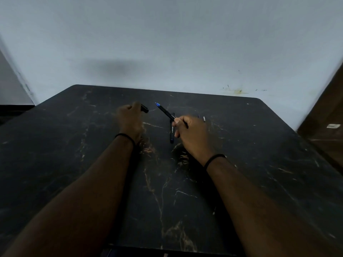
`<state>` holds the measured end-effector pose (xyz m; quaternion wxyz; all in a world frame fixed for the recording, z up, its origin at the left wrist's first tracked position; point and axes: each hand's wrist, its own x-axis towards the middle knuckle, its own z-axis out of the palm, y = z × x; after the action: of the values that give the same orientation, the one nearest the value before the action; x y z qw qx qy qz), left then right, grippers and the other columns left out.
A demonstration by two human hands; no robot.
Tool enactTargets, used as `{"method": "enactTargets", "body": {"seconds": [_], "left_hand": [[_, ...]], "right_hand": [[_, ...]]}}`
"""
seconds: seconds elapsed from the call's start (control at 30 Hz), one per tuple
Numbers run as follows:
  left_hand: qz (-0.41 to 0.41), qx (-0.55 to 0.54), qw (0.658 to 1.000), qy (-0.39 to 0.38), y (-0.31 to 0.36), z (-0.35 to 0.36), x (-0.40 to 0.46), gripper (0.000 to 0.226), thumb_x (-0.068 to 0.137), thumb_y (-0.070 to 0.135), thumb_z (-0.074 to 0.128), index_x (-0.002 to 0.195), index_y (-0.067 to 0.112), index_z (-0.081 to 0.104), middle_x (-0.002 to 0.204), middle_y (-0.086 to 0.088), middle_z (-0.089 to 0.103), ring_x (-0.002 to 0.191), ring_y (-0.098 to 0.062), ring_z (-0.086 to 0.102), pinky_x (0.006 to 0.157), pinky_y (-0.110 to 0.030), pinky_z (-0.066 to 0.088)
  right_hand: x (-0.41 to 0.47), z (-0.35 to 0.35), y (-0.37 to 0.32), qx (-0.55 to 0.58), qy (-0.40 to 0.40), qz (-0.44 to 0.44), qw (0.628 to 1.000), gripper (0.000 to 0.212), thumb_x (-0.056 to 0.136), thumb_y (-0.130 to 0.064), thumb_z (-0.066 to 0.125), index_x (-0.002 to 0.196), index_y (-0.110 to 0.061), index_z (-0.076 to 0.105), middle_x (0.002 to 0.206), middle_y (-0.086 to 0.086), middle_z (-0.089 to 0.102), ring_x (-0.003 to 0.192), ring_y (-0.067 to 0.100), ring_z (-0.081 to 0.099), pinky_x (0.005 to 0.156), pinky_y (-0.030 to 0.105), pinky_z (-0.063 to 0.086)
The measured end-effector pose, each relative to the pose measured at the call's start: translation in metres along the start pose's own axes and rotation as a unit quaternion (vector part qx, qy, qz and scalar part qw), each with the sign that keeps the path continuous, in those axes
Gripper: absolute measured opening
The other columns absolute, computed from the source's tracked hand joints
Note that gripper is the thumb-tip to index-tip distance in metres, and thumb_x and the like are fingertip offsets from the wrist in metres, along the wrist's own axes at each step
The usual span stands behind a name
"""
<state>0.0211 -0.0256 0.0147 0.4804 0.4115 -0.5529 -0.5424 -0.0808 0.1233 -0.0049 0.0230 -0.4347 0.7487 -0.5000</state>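
I note a dark veined tabletop [74, 145] set against a pale wall [167, 43]. A second pen [171, 138] lies flat on it, just beside the right hand [193, 134] and partly hidden by its fingers. A small pale tip [204, 118] shows behind that hand; I cannot identify it. The right hand, fingers curled, grips the pen [165, 110] over the tabletop's middle, its blue tip pointing toward the left hand [130, 121]. The left hand, fisted, grips a black cap [144, 109], apart from the tip. The second pen's printing is unreadable.
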Motion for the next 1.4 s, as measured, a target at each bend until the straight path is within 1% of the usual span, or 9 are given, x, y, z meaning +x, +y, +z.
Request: {"method": "enactTargets", "body": {"seconds": [0.13, 0.23, 0.4, 0.57, 0.77, 0.93, 1.1, 1.3, 1.4], "left_hand": [[-0.052, -0.111, 0.992, -0.027, -0.003, -0.002, 0.004, 0.03, 0.095, 0.026, 0.052, 0.069, 0.011, 0.055, 0.046, 0.001, 0.037, 0.033, -0.012, 0.026, 0.038, -0.018, 0.024], [-0.06, -0.126, 0.99, -0.029, -0.003, 0.0, 0.004, 0.031, 0.098, 0.028, 0.049, 0.073, 0.012, 0.058, 0.052, 0.0, 0.037, 0.028, -0.007, 0.025, 0.034, -0.011, 0.022], [-0.055, -0.13, 0.988, -0.054, -0.004, 0.0, 0.004, 0.032, 0.099, 0.03, 0.048, 0.074, 0.014, 0.06, 0.059, -0.001, 0.04, 0.031, -0.006, 0.025, 0.034, -0.012, 0.021], [-0.057, -0.097, 0.991, -0.076, -0.004, 0.004, -0.001, 0.037, 0.097, 0.036, 0.051, 0.067, 0.015, 0.058, 0.045, 0.005, 0.038, 0.033, -0.008, 0.026, 0.038, -0.018, 0.021], [-0.013, -0.081, 0.991, -0.104, -0.001, 0.008, -0.011, 0.027, 0.099, 0.027, 0.05, 0.081, 0.014, 0.065, 0.063, 0.001, 0.056, 0.042, -0.008, 0.034, 0.036, -0.016, 0.023], [-0.017, -0.069, 0.991, -0.115, 0.002, 0.008, -0.016, 0.039, 0.094, 0.05, 0.057, 0.076, 0.015, 0.064, 0.062, 0.0, 0.06, 0.039, -0.007, 0.036, 0.036, -0.016, 0.024], [-0.038, -0.058, 0.985, -0.155, 0.003, 0.005, -0.015, 0.034, 0.098, 0.036, 0.054, 0.083, 0.01, 0.07, 0.07, -0.003, 0.065, 0.042, -0.008, 0.035, 0.034, -0.018, 0.022], [-0.06, -0.072, 0.967, -0.238, 0.003, 0.004, -0.015, 0.042, 0.103, 0.03, 0.037, 0.109, 0.002, 0.068, 0.083, -0.005, 0.062, 0.05, -0.009, 0.036, 0.04, -0.02, 0.021], [-0.048, -0.079, 0.967, -0.238, 0.002, 0.007, -0.016, 0.036, 0.106, 0.024, 0.037, 0.117, 0.002, 0.063, 0.086, -0.004, 0.061, 0.05, -0.007, 0.037, 0.039, -0.018, 0.021]], "right_hand": [[0.0, 0.0, 0.0, 0.003, -0.034, -0.008, 0.999, 0.031, 0.101, -0.033, 0.048, 0.074, -0.029, 0.063, 0.061, -0.02, 0.066, 0.054, 0.002, 0.06, 0.06, 0.028, 0.048], [-0.002, 0.001, 0.0, 0.012, -0.05, -0.011, 0.999, 0.029, 0.102, -0.033, 0.05, 0.078, -0.026, 0.066, 0.062, -0.018, 0.067, 0.056, 0.003, 0.061, 0.063, 0.029, 0.051], [-0.002, 0.0, 0.001, 0.006, -0.056, -0.008, 0.998, 0.029, 0.101, -0.033, 0.05, 0.08, -0.024, 0.068, 0.065, -0.015, 0.069, 0.06, 0.003, 0.063, 0.066, 0.028, 0.053], [-0.002, 0.001, -0.001, 0.005, -0.048, -0.005, 0.999, 0.03, 0.102, -0.033, 0.05, 0.078, -0.025, 0.067, 0.064, -0.015, 0.068, 0.059, 0.004, 0.063, 0.067, 0.03, 0.053], [-0.003, 0.0, -0.004, -0.01, -0.038, -0.001, 0.999, 0.033, 0.102, -0.036, 0.049, 0.073, -0.025, 0.063, 0.063, -0.01, 0.067, 0.057, 0.007, 0.061, 0.065, 0.036, 0.054], [-0.005, -0.008, -0.009, -0.093, -0.036, -0.045, 0.994, 0.027, 0.103, -0.034, 0.048, 0.085, -0.021, 0.064, 0.076, -0.002, 0.066, 0.07, 0.016, 0.061, 0.07, 0.04, 0.052], [-0.006, -0.01, -0.013, -0.125, -0.024, -0.069, 0.989, 0.024, 0.102, -0.031, 0.049, 0.09, -0.02, 0.066, 0.08, -0.001, 0.067, 0.075, 0.018, 0.061, 0.073, 0.041, 0.052], [-0.003, -0.002, -0.009, -0.041, -0.009, -0.007, 0.999, 0.035, 0.101, -0.033, 0.05, 0.07, -0.023, 0.062, 0.061, -0.008, 0.064, 0.055, 0.004, 0.057, 0.062, 0.032, 0.049], [-0.001, 0.0, -0.007, -0.018, -0.011, 0.011, 1.0, 0.034, 0.101, -0.032, 0.05, 0.071, -0.025, 0.064, 0.058, -0.009, 0.064, 0.055, 0.0, 0.058, 0.061, 0.029, 0.045]]}}
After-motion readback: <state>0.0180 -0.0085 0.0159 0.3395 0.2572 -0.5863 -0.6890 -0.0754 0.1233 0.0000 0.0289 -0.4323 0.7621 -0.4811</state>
